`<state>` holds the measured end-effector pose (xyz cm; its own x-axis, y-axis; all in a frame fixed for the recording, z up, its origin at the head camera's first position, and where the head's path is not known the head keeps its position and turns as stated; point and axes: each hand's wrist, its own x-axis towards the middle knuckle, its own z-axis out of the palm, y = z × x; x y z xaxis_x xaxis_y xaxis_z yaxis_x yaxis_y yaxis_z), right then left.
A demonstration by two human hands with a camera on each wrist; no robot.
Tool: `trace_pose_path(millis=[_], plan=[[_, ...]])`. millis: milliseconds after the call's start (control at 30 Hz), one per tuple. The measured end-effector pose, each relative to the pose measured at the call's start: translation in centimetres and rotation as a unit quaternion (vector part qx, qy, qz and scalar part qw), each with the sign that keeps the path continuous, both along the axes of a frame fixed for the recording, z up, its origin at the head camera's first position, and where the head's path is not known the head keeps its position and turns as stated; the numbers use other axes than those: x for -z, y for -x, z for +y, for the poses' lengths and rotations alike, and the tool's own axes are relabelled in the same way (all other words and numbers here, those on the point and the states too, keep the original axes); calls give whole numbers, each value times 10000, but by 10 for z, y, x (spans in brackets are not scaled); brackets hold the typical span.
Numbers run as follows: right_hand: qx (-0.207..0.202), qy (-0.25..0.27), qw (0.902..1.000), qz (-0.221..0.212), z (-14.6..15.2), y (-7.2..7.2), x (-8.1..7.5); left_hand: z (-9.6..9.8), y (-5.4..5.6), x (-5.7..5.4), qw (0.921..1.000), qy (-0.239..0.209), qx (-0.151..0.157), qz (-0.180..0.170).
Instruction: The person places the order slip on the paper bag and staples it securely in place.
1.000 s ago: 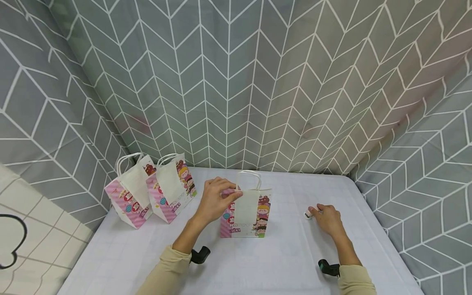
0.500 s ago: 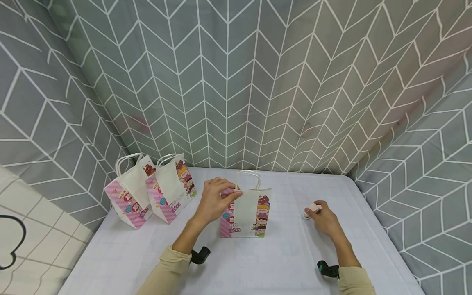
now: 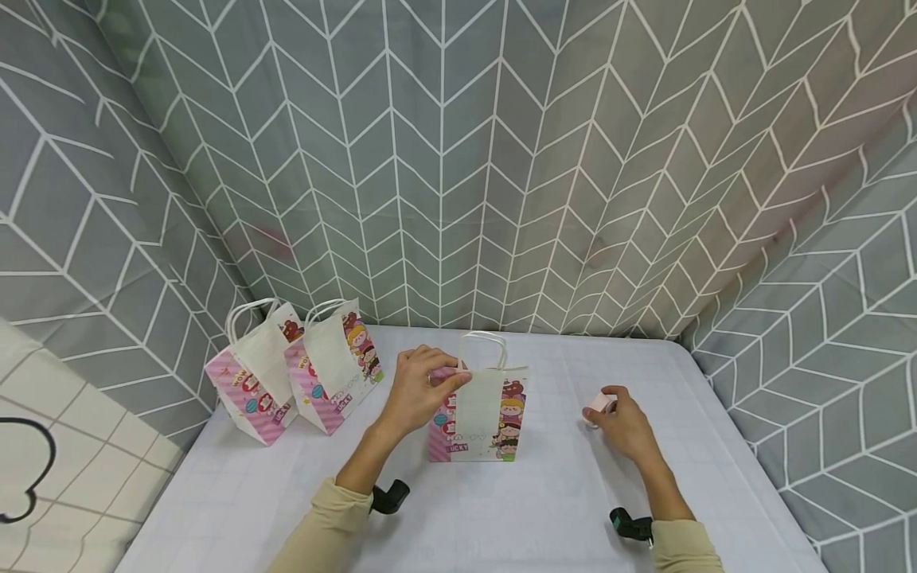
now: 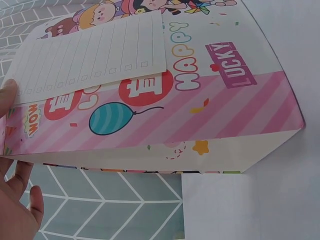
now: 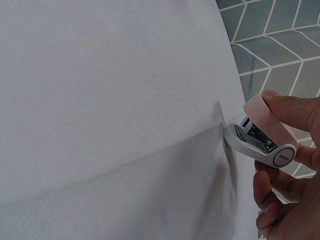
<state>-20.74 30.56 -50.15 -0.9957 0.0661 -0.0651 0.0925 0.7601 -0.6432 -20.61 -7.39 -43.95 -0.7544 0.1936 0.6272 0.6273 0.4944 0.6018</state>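
A pink and white paper gift bag [image 3: 512,414] with white twisted handles stands upright in the middle of the table. My left hand [image 3: 418,387] pinches its upper left edge. Under the left thumb, a lined white paper sheet [image 4: 90,60] with small checkboxes lies flat against the bag's printed front. Off to the right, my right hand [image 3: 628,426] grips a small pink and white stapler [image 5: 267,130] between thumb and fingers. The stapler's pink top is raised from its white base, with metal showing between. In the right wrist view it is close to the white cloth.
Two similar gift bags, one [image 3: 333,374] beside the other [image 3: 251,386], stand at the back left of the table, each with a white sheet on its front. A white cloth covers the table [image 3: 559,509]. Grey patterned curtains [image 3: 444,199] hang behind and at the sides.
My right hand has lifted the stapler from the table and shifted slightly left and away from me. The left hand and the bag have stayed in place.
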Motion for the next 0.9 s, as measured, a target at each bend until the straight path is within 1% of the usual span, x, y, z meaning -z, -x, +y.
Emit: trace_pose_path(millis=[200, 367, 567, 733, 900], plan=[[-3, -40, 9998, 173, -4, 0, 1, 1, -1, 0, 10000, -31, 13, -53], [-51, 76, 9995, 305, -11, 0, -1, 2, -2, -1, 10000, -29, 11, -59], [-176, 218, 9975, 646, -25, 4, -10, 3, -3, -2, 10000, -26, 18, 57], [-406, 362, 9924, 1103, -44, 10, -30, 2, -2, -1, 10000, -4, -11, 88], [-732, 531, 9819, 1663, -66, 16, -61, 1, -2, -1, 10000, 25, -16, -32]])
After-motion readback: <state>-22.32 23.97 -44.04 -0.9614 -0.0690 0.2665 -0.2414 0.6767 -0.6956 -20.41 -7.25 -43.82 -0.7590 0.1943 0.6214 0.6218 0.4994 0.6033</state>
